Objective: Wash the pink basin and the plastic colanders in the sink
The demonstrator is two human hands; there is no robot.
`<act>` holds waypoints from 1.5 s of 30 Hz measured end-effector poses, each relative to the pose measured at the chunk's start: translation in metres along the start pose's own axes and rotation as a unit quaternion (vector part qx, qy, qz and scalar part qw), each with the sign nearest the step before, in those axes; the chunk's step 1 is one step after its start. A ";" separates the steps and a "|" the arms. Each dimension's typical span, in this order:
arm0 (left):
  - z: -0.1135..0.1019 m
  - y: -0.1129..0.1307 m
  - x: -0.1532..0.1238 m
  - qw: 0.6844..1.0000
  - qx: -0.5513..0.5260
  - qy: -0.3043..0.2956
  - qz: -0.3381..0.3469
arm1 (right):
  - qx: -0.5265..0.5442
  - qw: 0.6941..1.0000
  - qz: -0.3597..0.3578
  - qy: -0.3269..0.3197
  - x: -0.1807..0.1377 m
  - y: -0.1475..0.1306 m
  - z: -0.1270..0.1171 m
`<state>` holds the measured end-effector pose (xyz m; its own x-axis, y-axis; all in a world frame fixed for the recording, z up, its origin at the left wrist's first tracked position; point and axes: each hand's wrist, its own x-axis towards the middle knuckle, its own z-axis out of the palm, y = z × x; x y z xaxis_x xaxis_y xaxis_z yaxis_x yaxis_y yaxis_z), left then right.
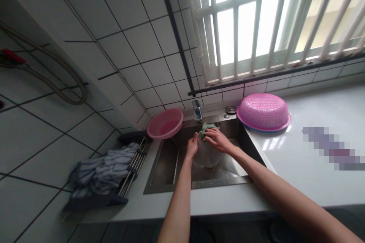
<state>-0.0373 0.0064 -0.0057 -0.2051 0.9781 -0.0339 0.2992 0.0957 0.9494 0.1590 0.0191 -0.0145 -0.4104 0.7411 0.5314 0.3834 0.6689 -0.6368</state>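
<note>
Over the steel sink (pixel 168 189), my left hand (pixel 193 145) is closed on the near-left rim of a clear, see-through bowl (pixel 207 157). The bowl is tilted, and the drain shows dimly behind its lower edge. My right hand (pixel 217 139) presses a light green cloth (pixel 207 128) against the bowl's upper rim, with its fingers bent over the cloth. Part of the cloth sticks out beyond my fingertips. Just behind the hands stands the chrome faucet (pixel 196 110); no water stream can be made out.
A pink basin (pixel 165 123) sits at the sink's back-left corner. An upturned pink colander (pixel 264 112) rests on the white counter (pixel 302 110) to the right. Striped cloth (pixel 108 171) lies on a metal-barred rack (pixel 134 172) at left. A blurred patch covers something at far right.
</note>
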 end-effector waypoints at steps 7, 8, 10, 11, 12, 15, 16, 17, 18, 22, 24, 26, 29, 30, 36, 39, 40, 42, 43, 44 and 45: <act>0.005 0.000 -0.002 0.983 -0.076 -0.148 0.077 | 0.058 0.965 0.247 0.060 -0.005 0.060 -0.021; 0.001 0.001 -0.002 0.979 -0.085 -0.162 0.086 | 0.057 0.967 0.239 0.059 -0.006 0.060 -0.021; -0.009 0.003 -0.001 0.977 -0.099 -0.176 0.071 | 0.051 0.977 0.203 0.050 -0.006 0.054 -0.018; -0.013 0.004 -0.001 0.978 -0.099 -0.174 0.056 | 0.047 0.982 0.180 0.042 -0.006 0.050 -0.015; -0.016 0.005 0.000 0.981 -0.097 -0.161 0.043 | 0.042 0.986 0.158 0.032 -0.006 0.046 -0.012; -0.016 0.009 0.000 0.990 -0.073 -0.117 0.019 | 0.019 0.992 0.126 0.005 -0.006 0.034 -0.003; -0.013 0.011 0.000 0.992 -0.065 -0.111 0.011 | 0.009 0.992 0.126 0.000 -0.006 0.030 0.000; -0.009 0.013 -0.001 0.993 -0.057 -0.107 0.002 | -0.001 0.992 0.125 -0.004 -0.006 0.027 0.002; -0.005 0.014 -0.002 0.994 -0.045 -0.100 -0.009 | -0.008 0.993 0.119 -0.011 -0.006 0.023 0.004; 0.001 0.016 -0.004 0.995 0.088 -0.004 -0.040 | -0.027 0.997 0.037 -0.059 -0.005 0.000 0.002; -0.003 0.013 -0.002 0.990 0.128 0.041 -0.044 | -0.052 0.996 -0.012 -0.067 -0.004 -0.017 0.000; -0.010 0.008 0.002 0.991 0.106 0.081 -0.028 | -0.086 0.992 -0.060 -0.072 -0.004 -0.035 -0.001; -0.016 -0.002 0.004 0.992 0.042 0.117 0.010 | -0.119 0.981 -0.122 -0.095 -0.003 -0.049 0.001; -0.017 -0.005 0.004 0.992 0.030 0.122 0.021 | -0.118 0.979 -0.131 -0.103 -0.002 -0.048 0.001; -0.018 -0.013 0.001 0.991 0.033 0.129 -0.011 | -0.064 0.994 0.075 -0.047 -0.002 0.005 -0.007; -0.019 -0.011 0.000 0.991 0.026 0.130 -0.012 | -0.052 0.994 0.082 -0.056 -0.006 0.012 -0.008; -0.019 -0.010 -0.001 0.991 0.017 0.133 -0.009 | -0.060 0.995 0.056 -0.058 -0.007 0.007 -0.007; -0.017 -0.007 -0.002 0.992 -0.003 0.130 0.003 | -0.085 0.994 -0.012 -0.063 -0.007 -0.011 -0.001; -0.016 -0.005 -0.003 0.992 -0.011 0.124 0.016 | -0.094 0.992 -0.044 -0.073 -0.007 -0.020 0.002; -0.014 -0.004 -0.004 0.993 -0.018 0.114 0.032 | -0.101 0.989 -0.065 -0.081 -0.007 -0.029 0.004; -0.012 -0.002 -0.005 0.993 -0.024 0.102 0.049 | -0.105 0.988 -0.077 -0.088 -0.006 -0.034 0.006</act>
<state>-0.0477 -0.0013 -0.0040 -0.3635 0.9240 0.1183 0.2831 -0.0114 0.9590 0.1432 -0.0084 0.0010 -0.6073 0.6201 0.4967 0.4609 0.7842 -0.4155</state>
